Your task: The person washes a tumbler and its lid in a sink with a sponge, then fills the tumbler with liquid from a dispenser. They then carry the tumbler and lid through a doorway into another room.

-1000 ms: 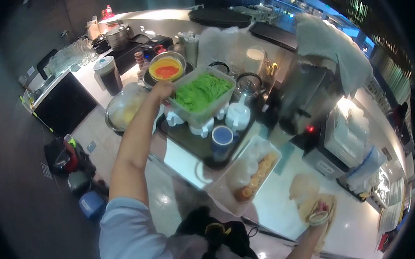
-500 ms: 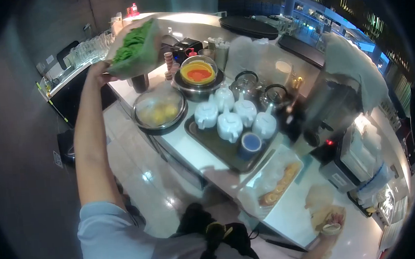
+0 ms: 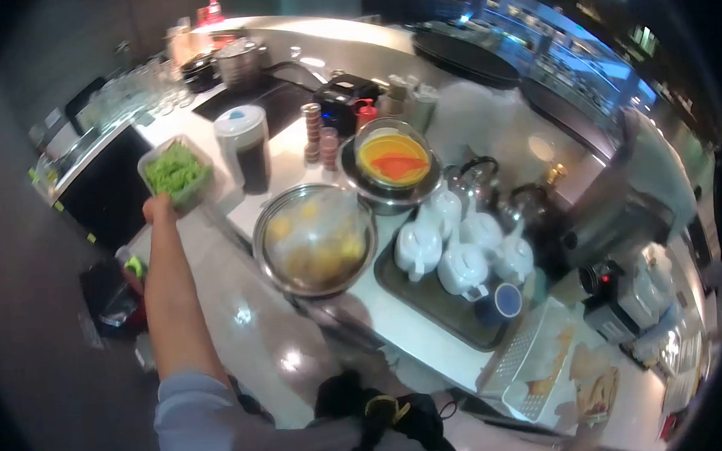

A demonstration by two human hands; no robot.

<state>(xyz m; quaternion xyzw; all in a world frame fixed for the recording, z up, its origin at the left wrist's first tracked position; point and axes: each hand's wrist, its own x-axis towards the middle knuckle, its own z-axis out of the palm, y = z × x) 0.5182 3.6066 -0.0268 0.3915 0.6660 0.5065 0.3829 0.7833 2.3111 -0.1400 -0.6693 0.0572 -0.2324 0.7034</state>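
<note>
Left hand (image 3: 158, 208) clamped on near side of plastic tub (image 3: 197, 191), held out left of counter's (image 3: 402, 329) front edge. Tub looks light, walls slightly flexible, perhaps slippery; rim suits grip. Greens (image 3: 174, 169) inside likely soft, easily bruised. Right hand (image 3: 595, 401) blurred; cannot tell grip. Steel bowl (image 3: 322, 291) near front edge: yellow pieces. Tray (image 3: 419, 301): white teapots (image 3: 464, 267).

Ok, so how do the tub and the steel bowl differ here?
The tub is boxy; the bowl is round and looks larger. The left hand holds the tub, while the bowl sits on the counter. The tub shows greens; the bowl shows yellow pieces. Both have food-like contents.
</note>
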